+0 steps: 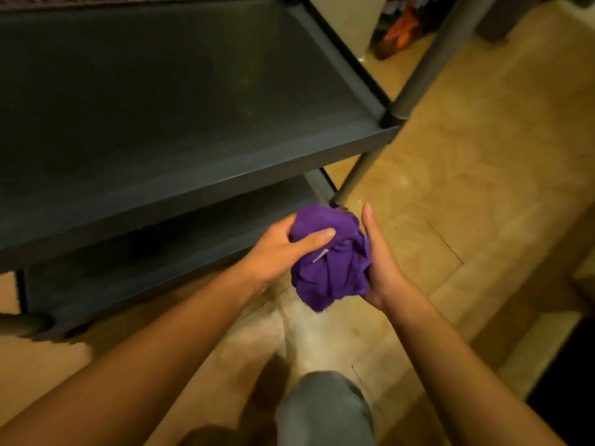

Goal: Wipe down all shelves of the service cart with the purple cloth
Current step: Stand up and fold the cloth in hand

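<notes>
**A:** Where's the purple cloth [328,262] right now?

**B:** Bunched into a ball between both hands, in the air over the floor [483,188], just off the near right corner of the service cart [193,175]. It isn't touching any shelf.

**A:** So which step is this?

**B:** I'd judge it a regathering of the cloth between shelves, not wiping itself. The middle shelf [180,91] lies bare above, and the bottom shelf [154,252] sits just left of the hands.

**A:** What does the next move call for?

**B:** Probably settling the wad into one hand and carrying it left and down under the middle shelf's lip, then pressing it flat onto the bottom shelf. Clearance there looks low, so the hand would need to go in low.

**A:** And the fingers?

**B:** The left hand [283,249] curls round the cloth's left side, thumb laid across the front. The right hand [380,262] cups the right side, thumb straight up; its fingers are hidden behind the cloth, so how far they curl I cannot tell.
</notes>
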A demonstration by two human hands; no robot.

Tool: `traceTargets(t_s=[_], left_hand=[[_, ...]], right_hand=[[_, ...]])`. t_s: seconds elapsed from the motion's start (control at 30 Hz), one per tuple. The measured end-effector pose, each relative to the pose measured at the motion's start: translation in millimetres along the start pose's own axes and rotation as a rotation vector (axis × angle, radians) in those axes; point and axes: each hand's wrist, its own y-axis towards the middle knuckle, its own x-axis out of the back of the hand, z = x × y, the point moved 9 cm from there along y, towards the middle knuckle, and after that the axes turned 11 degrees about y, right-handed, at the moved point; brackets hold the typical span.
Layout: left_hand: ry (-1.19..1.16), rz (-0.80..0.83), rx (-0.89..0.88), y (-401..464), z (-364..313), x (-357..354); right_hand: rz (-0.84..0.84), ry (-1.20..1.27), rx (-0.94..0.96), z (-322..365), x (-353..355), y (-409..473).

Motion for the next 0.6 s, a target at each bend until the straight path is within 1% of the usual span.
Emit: traceTargets(t_s=[0.03, 0.1, 0.17, 0.23, 0.3, 0.4, 0.47, 0.53, 0.6], left_hand=[[0.027, -0.028, 0.009, -13, -18, -1], [0.106, -0.117, 0.029, -40, -60, -1], [0.183, -0.212, 0.013, -70, -109, -3], [0.236, -0.236, 0.012, -98, -156, -10], [0.298, -0.216, 0.032, -125, -204, -20], [0.356, -0.170, 0.085, -161, -268, -39], [0.361, -0.185, 0.098, -181, -309, -48], [0.325, -0.182, 0.095, -199, -349, -58], [0.231, -0.114, 0.093, -216, -383, -76]], right_hand=[[-0.013, -0.015, 0.010, 9, -6, -21], [0.017, -0.046, 0.035, 29, -26, -62], [0.080, -0.173, 0.038, 49, -52, -106], [0.122, -0.395, 0.036, 67, -78, -151], [0.092, -0.514, 0.067, 89, -98, -194], [-0.003, -0.532, 0.119, 127, -127, -254], [-0.047, -0.508, 0.152, 148, -143, -286], [-0.129, -0.423, 0.194, 174, -153, -314], [-0.181, -0.330, 0.245, 205, -163, -344]])
